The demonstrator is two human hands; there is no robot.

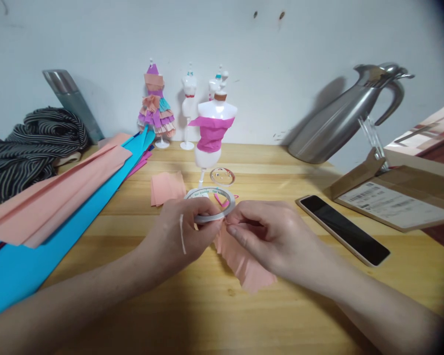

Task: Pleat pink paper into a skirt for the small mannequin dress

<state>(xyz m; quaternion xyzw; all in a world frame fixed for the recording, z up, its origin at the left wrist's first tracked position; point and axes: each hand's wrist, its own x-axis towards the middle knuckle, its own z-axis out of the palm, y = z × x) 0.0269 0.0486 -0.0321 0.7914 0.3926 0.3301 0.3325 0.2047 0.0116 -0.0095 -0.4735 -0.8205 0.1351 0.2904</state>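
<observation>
My left hand (188,229) is closed on a roll of tape (230,210) with printing inside its ring, the thumb below and the fingers at the ring. My right hand (277,234) makes a pinch against the near right edge of the roll; what lies between its fingertips is too small to make out. A ruffled peach crepe paper strip (246,266) hangs below the meeting fingertips, its upper end hidden by them. Just behind the roll stands a small white mannequin (207,159) with a magenta paper wrap (211,135) round its chest.
Folded peach paper (166,187) and a dish of small beads (222,176) lie behind my hands. Left are long paper sheets (70,185) and striped cloth (37,148). A phone (344,229), cardboard box (395,197) and metal jug (336,118) stand right. A dressed mannequin (155,106) is behind.
</observation>
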